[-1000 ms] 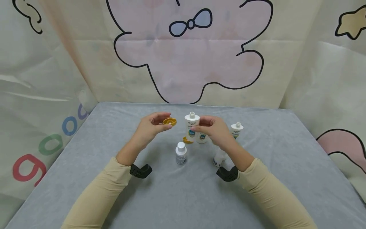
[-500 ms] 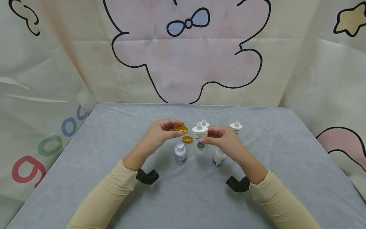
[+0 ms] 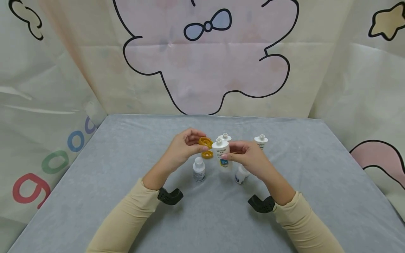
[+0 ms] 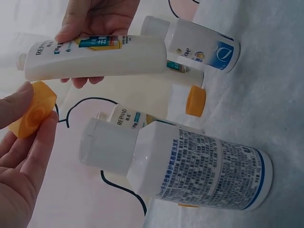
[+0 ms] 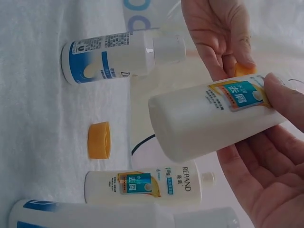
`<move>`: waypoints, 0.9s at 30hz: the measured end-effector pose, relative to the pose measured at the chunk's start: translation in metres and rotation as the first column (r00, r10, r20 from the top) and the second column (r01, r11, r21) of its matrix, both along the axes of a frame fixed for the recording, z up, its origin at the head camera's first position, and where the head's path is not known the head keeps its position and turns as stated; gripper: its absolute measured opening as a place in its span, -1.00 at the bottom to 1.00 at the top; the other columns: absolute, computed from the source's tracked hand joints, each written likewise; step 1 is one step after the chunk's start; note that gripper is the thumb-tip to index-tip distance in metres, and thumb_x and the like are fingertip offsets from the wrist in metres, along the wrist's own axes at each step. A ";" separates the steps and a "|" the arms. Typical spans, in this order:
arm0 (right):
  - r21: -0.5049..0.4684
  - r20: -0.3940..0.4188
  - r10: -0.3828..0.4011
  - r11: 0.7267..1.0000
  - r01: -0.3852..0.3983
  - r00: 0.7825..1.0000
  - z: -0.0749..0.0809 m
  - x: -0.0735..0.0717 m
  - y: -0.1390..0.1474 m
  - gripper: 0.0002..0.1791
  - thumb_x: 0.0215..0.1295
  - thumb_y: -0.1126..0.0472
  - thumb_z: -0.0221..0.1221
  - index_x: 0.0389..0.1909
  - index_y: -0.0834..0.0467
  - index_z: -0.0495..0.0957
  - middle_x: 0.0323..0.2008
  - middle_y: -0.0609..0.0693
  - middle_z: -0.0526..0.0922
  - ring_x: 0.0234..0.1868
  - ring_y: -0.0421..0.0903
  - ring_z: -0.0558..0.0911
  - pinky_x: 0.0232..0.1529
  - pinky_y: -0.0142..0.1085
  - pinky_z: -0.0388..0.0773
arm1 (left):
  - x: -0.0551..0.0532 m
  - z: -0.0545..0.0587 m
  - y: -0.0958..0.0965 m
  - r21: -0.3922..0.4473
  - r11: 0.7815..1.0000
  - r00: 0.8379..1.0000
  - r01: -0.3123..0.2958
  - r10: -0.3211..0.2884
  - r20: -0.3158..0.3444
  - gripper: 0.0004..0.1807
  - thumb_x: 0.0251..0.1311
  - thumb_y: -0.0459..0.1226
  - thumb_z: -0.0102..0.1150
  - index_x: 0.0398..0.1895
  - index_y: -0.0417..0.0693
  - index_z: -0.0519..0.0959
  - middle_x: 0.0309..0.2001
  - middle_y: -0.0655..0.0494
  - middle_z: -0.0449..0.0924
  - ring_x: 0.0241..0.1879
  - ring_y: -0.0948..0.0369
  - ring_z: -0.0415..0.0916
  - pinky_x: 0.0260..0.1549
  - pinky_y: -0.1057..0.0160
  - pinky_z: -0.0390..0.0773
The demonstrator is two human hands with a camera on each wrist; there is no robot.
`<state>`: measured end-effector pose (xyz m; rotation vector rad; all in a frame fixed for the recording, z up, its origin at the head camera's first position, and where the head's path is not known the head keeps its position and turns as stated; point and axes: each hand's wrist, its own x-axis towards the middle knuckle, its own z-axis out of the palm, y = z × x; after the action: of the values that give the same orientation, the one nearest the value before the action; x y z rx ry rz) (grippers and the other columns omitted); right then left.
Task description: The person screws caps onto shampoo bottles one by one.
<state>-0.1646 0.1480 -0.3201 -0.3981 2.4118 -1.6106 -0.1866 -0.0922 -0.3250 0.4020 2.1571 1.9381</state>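
Note:
My left hand [image 3: 186, 144] pinches an orange bottle cap [image 3: 205, 142] between thumb and fingers, its hollow underside turned toward the head camera. Just right of it, my right hand [image 3: 248, 153] grips a white shampoo bottle [image 3: 220, 151] by its side, with thumb on the front label. This bottle's narrow neck is bare, and it is held above the table. In the left wrist view the held cap [image 4: 35, 110] is beside the neck of the held bottle [image 4: 95, 57], with little space between them. The right wrist view shows the bottle's base [image 5: 173, 130] off the cloth.
A second orange cap [image 3: 207, 155] lies on the grey cloth [image 3: 202, 218]. Two white bottles with white caps stand nearer me, one left [image 3: 199, 170] and one right [image 3: 242, 175]. Uncapped shampoo bottles stand behind the held one [image 3: 225, 136] and farther right [image 3: 261, 140].
My left hand has moved right with the cap, which has tilted and come close to the bottle's neck. The right hand first brought its bottle right and nearer, then stayed almost still.

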 end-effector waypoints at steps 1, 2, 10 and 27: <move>-0.001 -0.003 0.002 1.000 -0.002 1.000 0.000 0.000 0.000 -0.52 0.28 0.13 0.34 0.16 0.28 0.59 0.08 0.19 0.69 0.06 -0.04 0.70 0.15 -0.12 0.62 | 0.000 0.000 0.001 0.005 1.000 1.000 -0.008 0.008 0.004 -0.61 0.19 -0.43 0.34 0.08 -0.23 0.51 0.07 -0.13 0.63 -0.03 0.20 0.63 -0.05 0.33 0.66; -0.001 -0.007 0.004 1.000 -0.004 1.000 0.000 0.000 0.000 -0.52 0.28 0.14 0.34 0.16 0.28 0.59 0.08 0.19 0.69 0.06 -0.04 0.70 0.15 -0.13 0.62 | 0.000 0.000 0.001 0.010 1.000 1.000 -0.015 0.015 0.008 -0.63 0.18 -0.44 0.34 0.05 -0.24 0.51 0.06 -0.13 0.64 -0.05 0.21 0.64 -0.06 0.34 0.66; 0.011 -0.037 0.023 1.000 -0.023 0.999 -0.005 -0.001 0.001 -0.54 0.28 0.14 0.34 0.13 0.28 0.61 0.03 0.18 0.72 -0.02 -0.12 0.71 0.04 -0.26 0.64 | 0.000 0.000 0.000 0.025 1.000 1.000 0.006 -0.006 -0.011 -0.65 0.18 -0.48 0.30 0.04 -0.28 0.52 0.06 -0.13 0.61 -0.06 0.23 0.65 -0.09 0.36 0.67; 0.081 -0.164 0.084 0.994 -0.071 0.983 -0.006 0.005 -0.003 -0.62 0.38 0.20 0.23 0.16 0.27 0.56 0.02 0.19 0.68 -0.07 -0.02 0.70 -0.06 -0.32 0.67 | 0.007 0.012 -0.006 -0.041 0.999 0.992 0.006 -0.011 -0.129 -0.58 0.20 -0.42 0.33 0.13 -0.18 0.51 0.11 -0.10 0.61 0.10 0.08 0.59 0.03 0.22 0.64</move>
<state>-0.1599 0.1447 -0.3263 -0.6290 2.5349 -1.5038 -0.1791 -0.0977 -0.3131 0.5421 2.2657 1.9090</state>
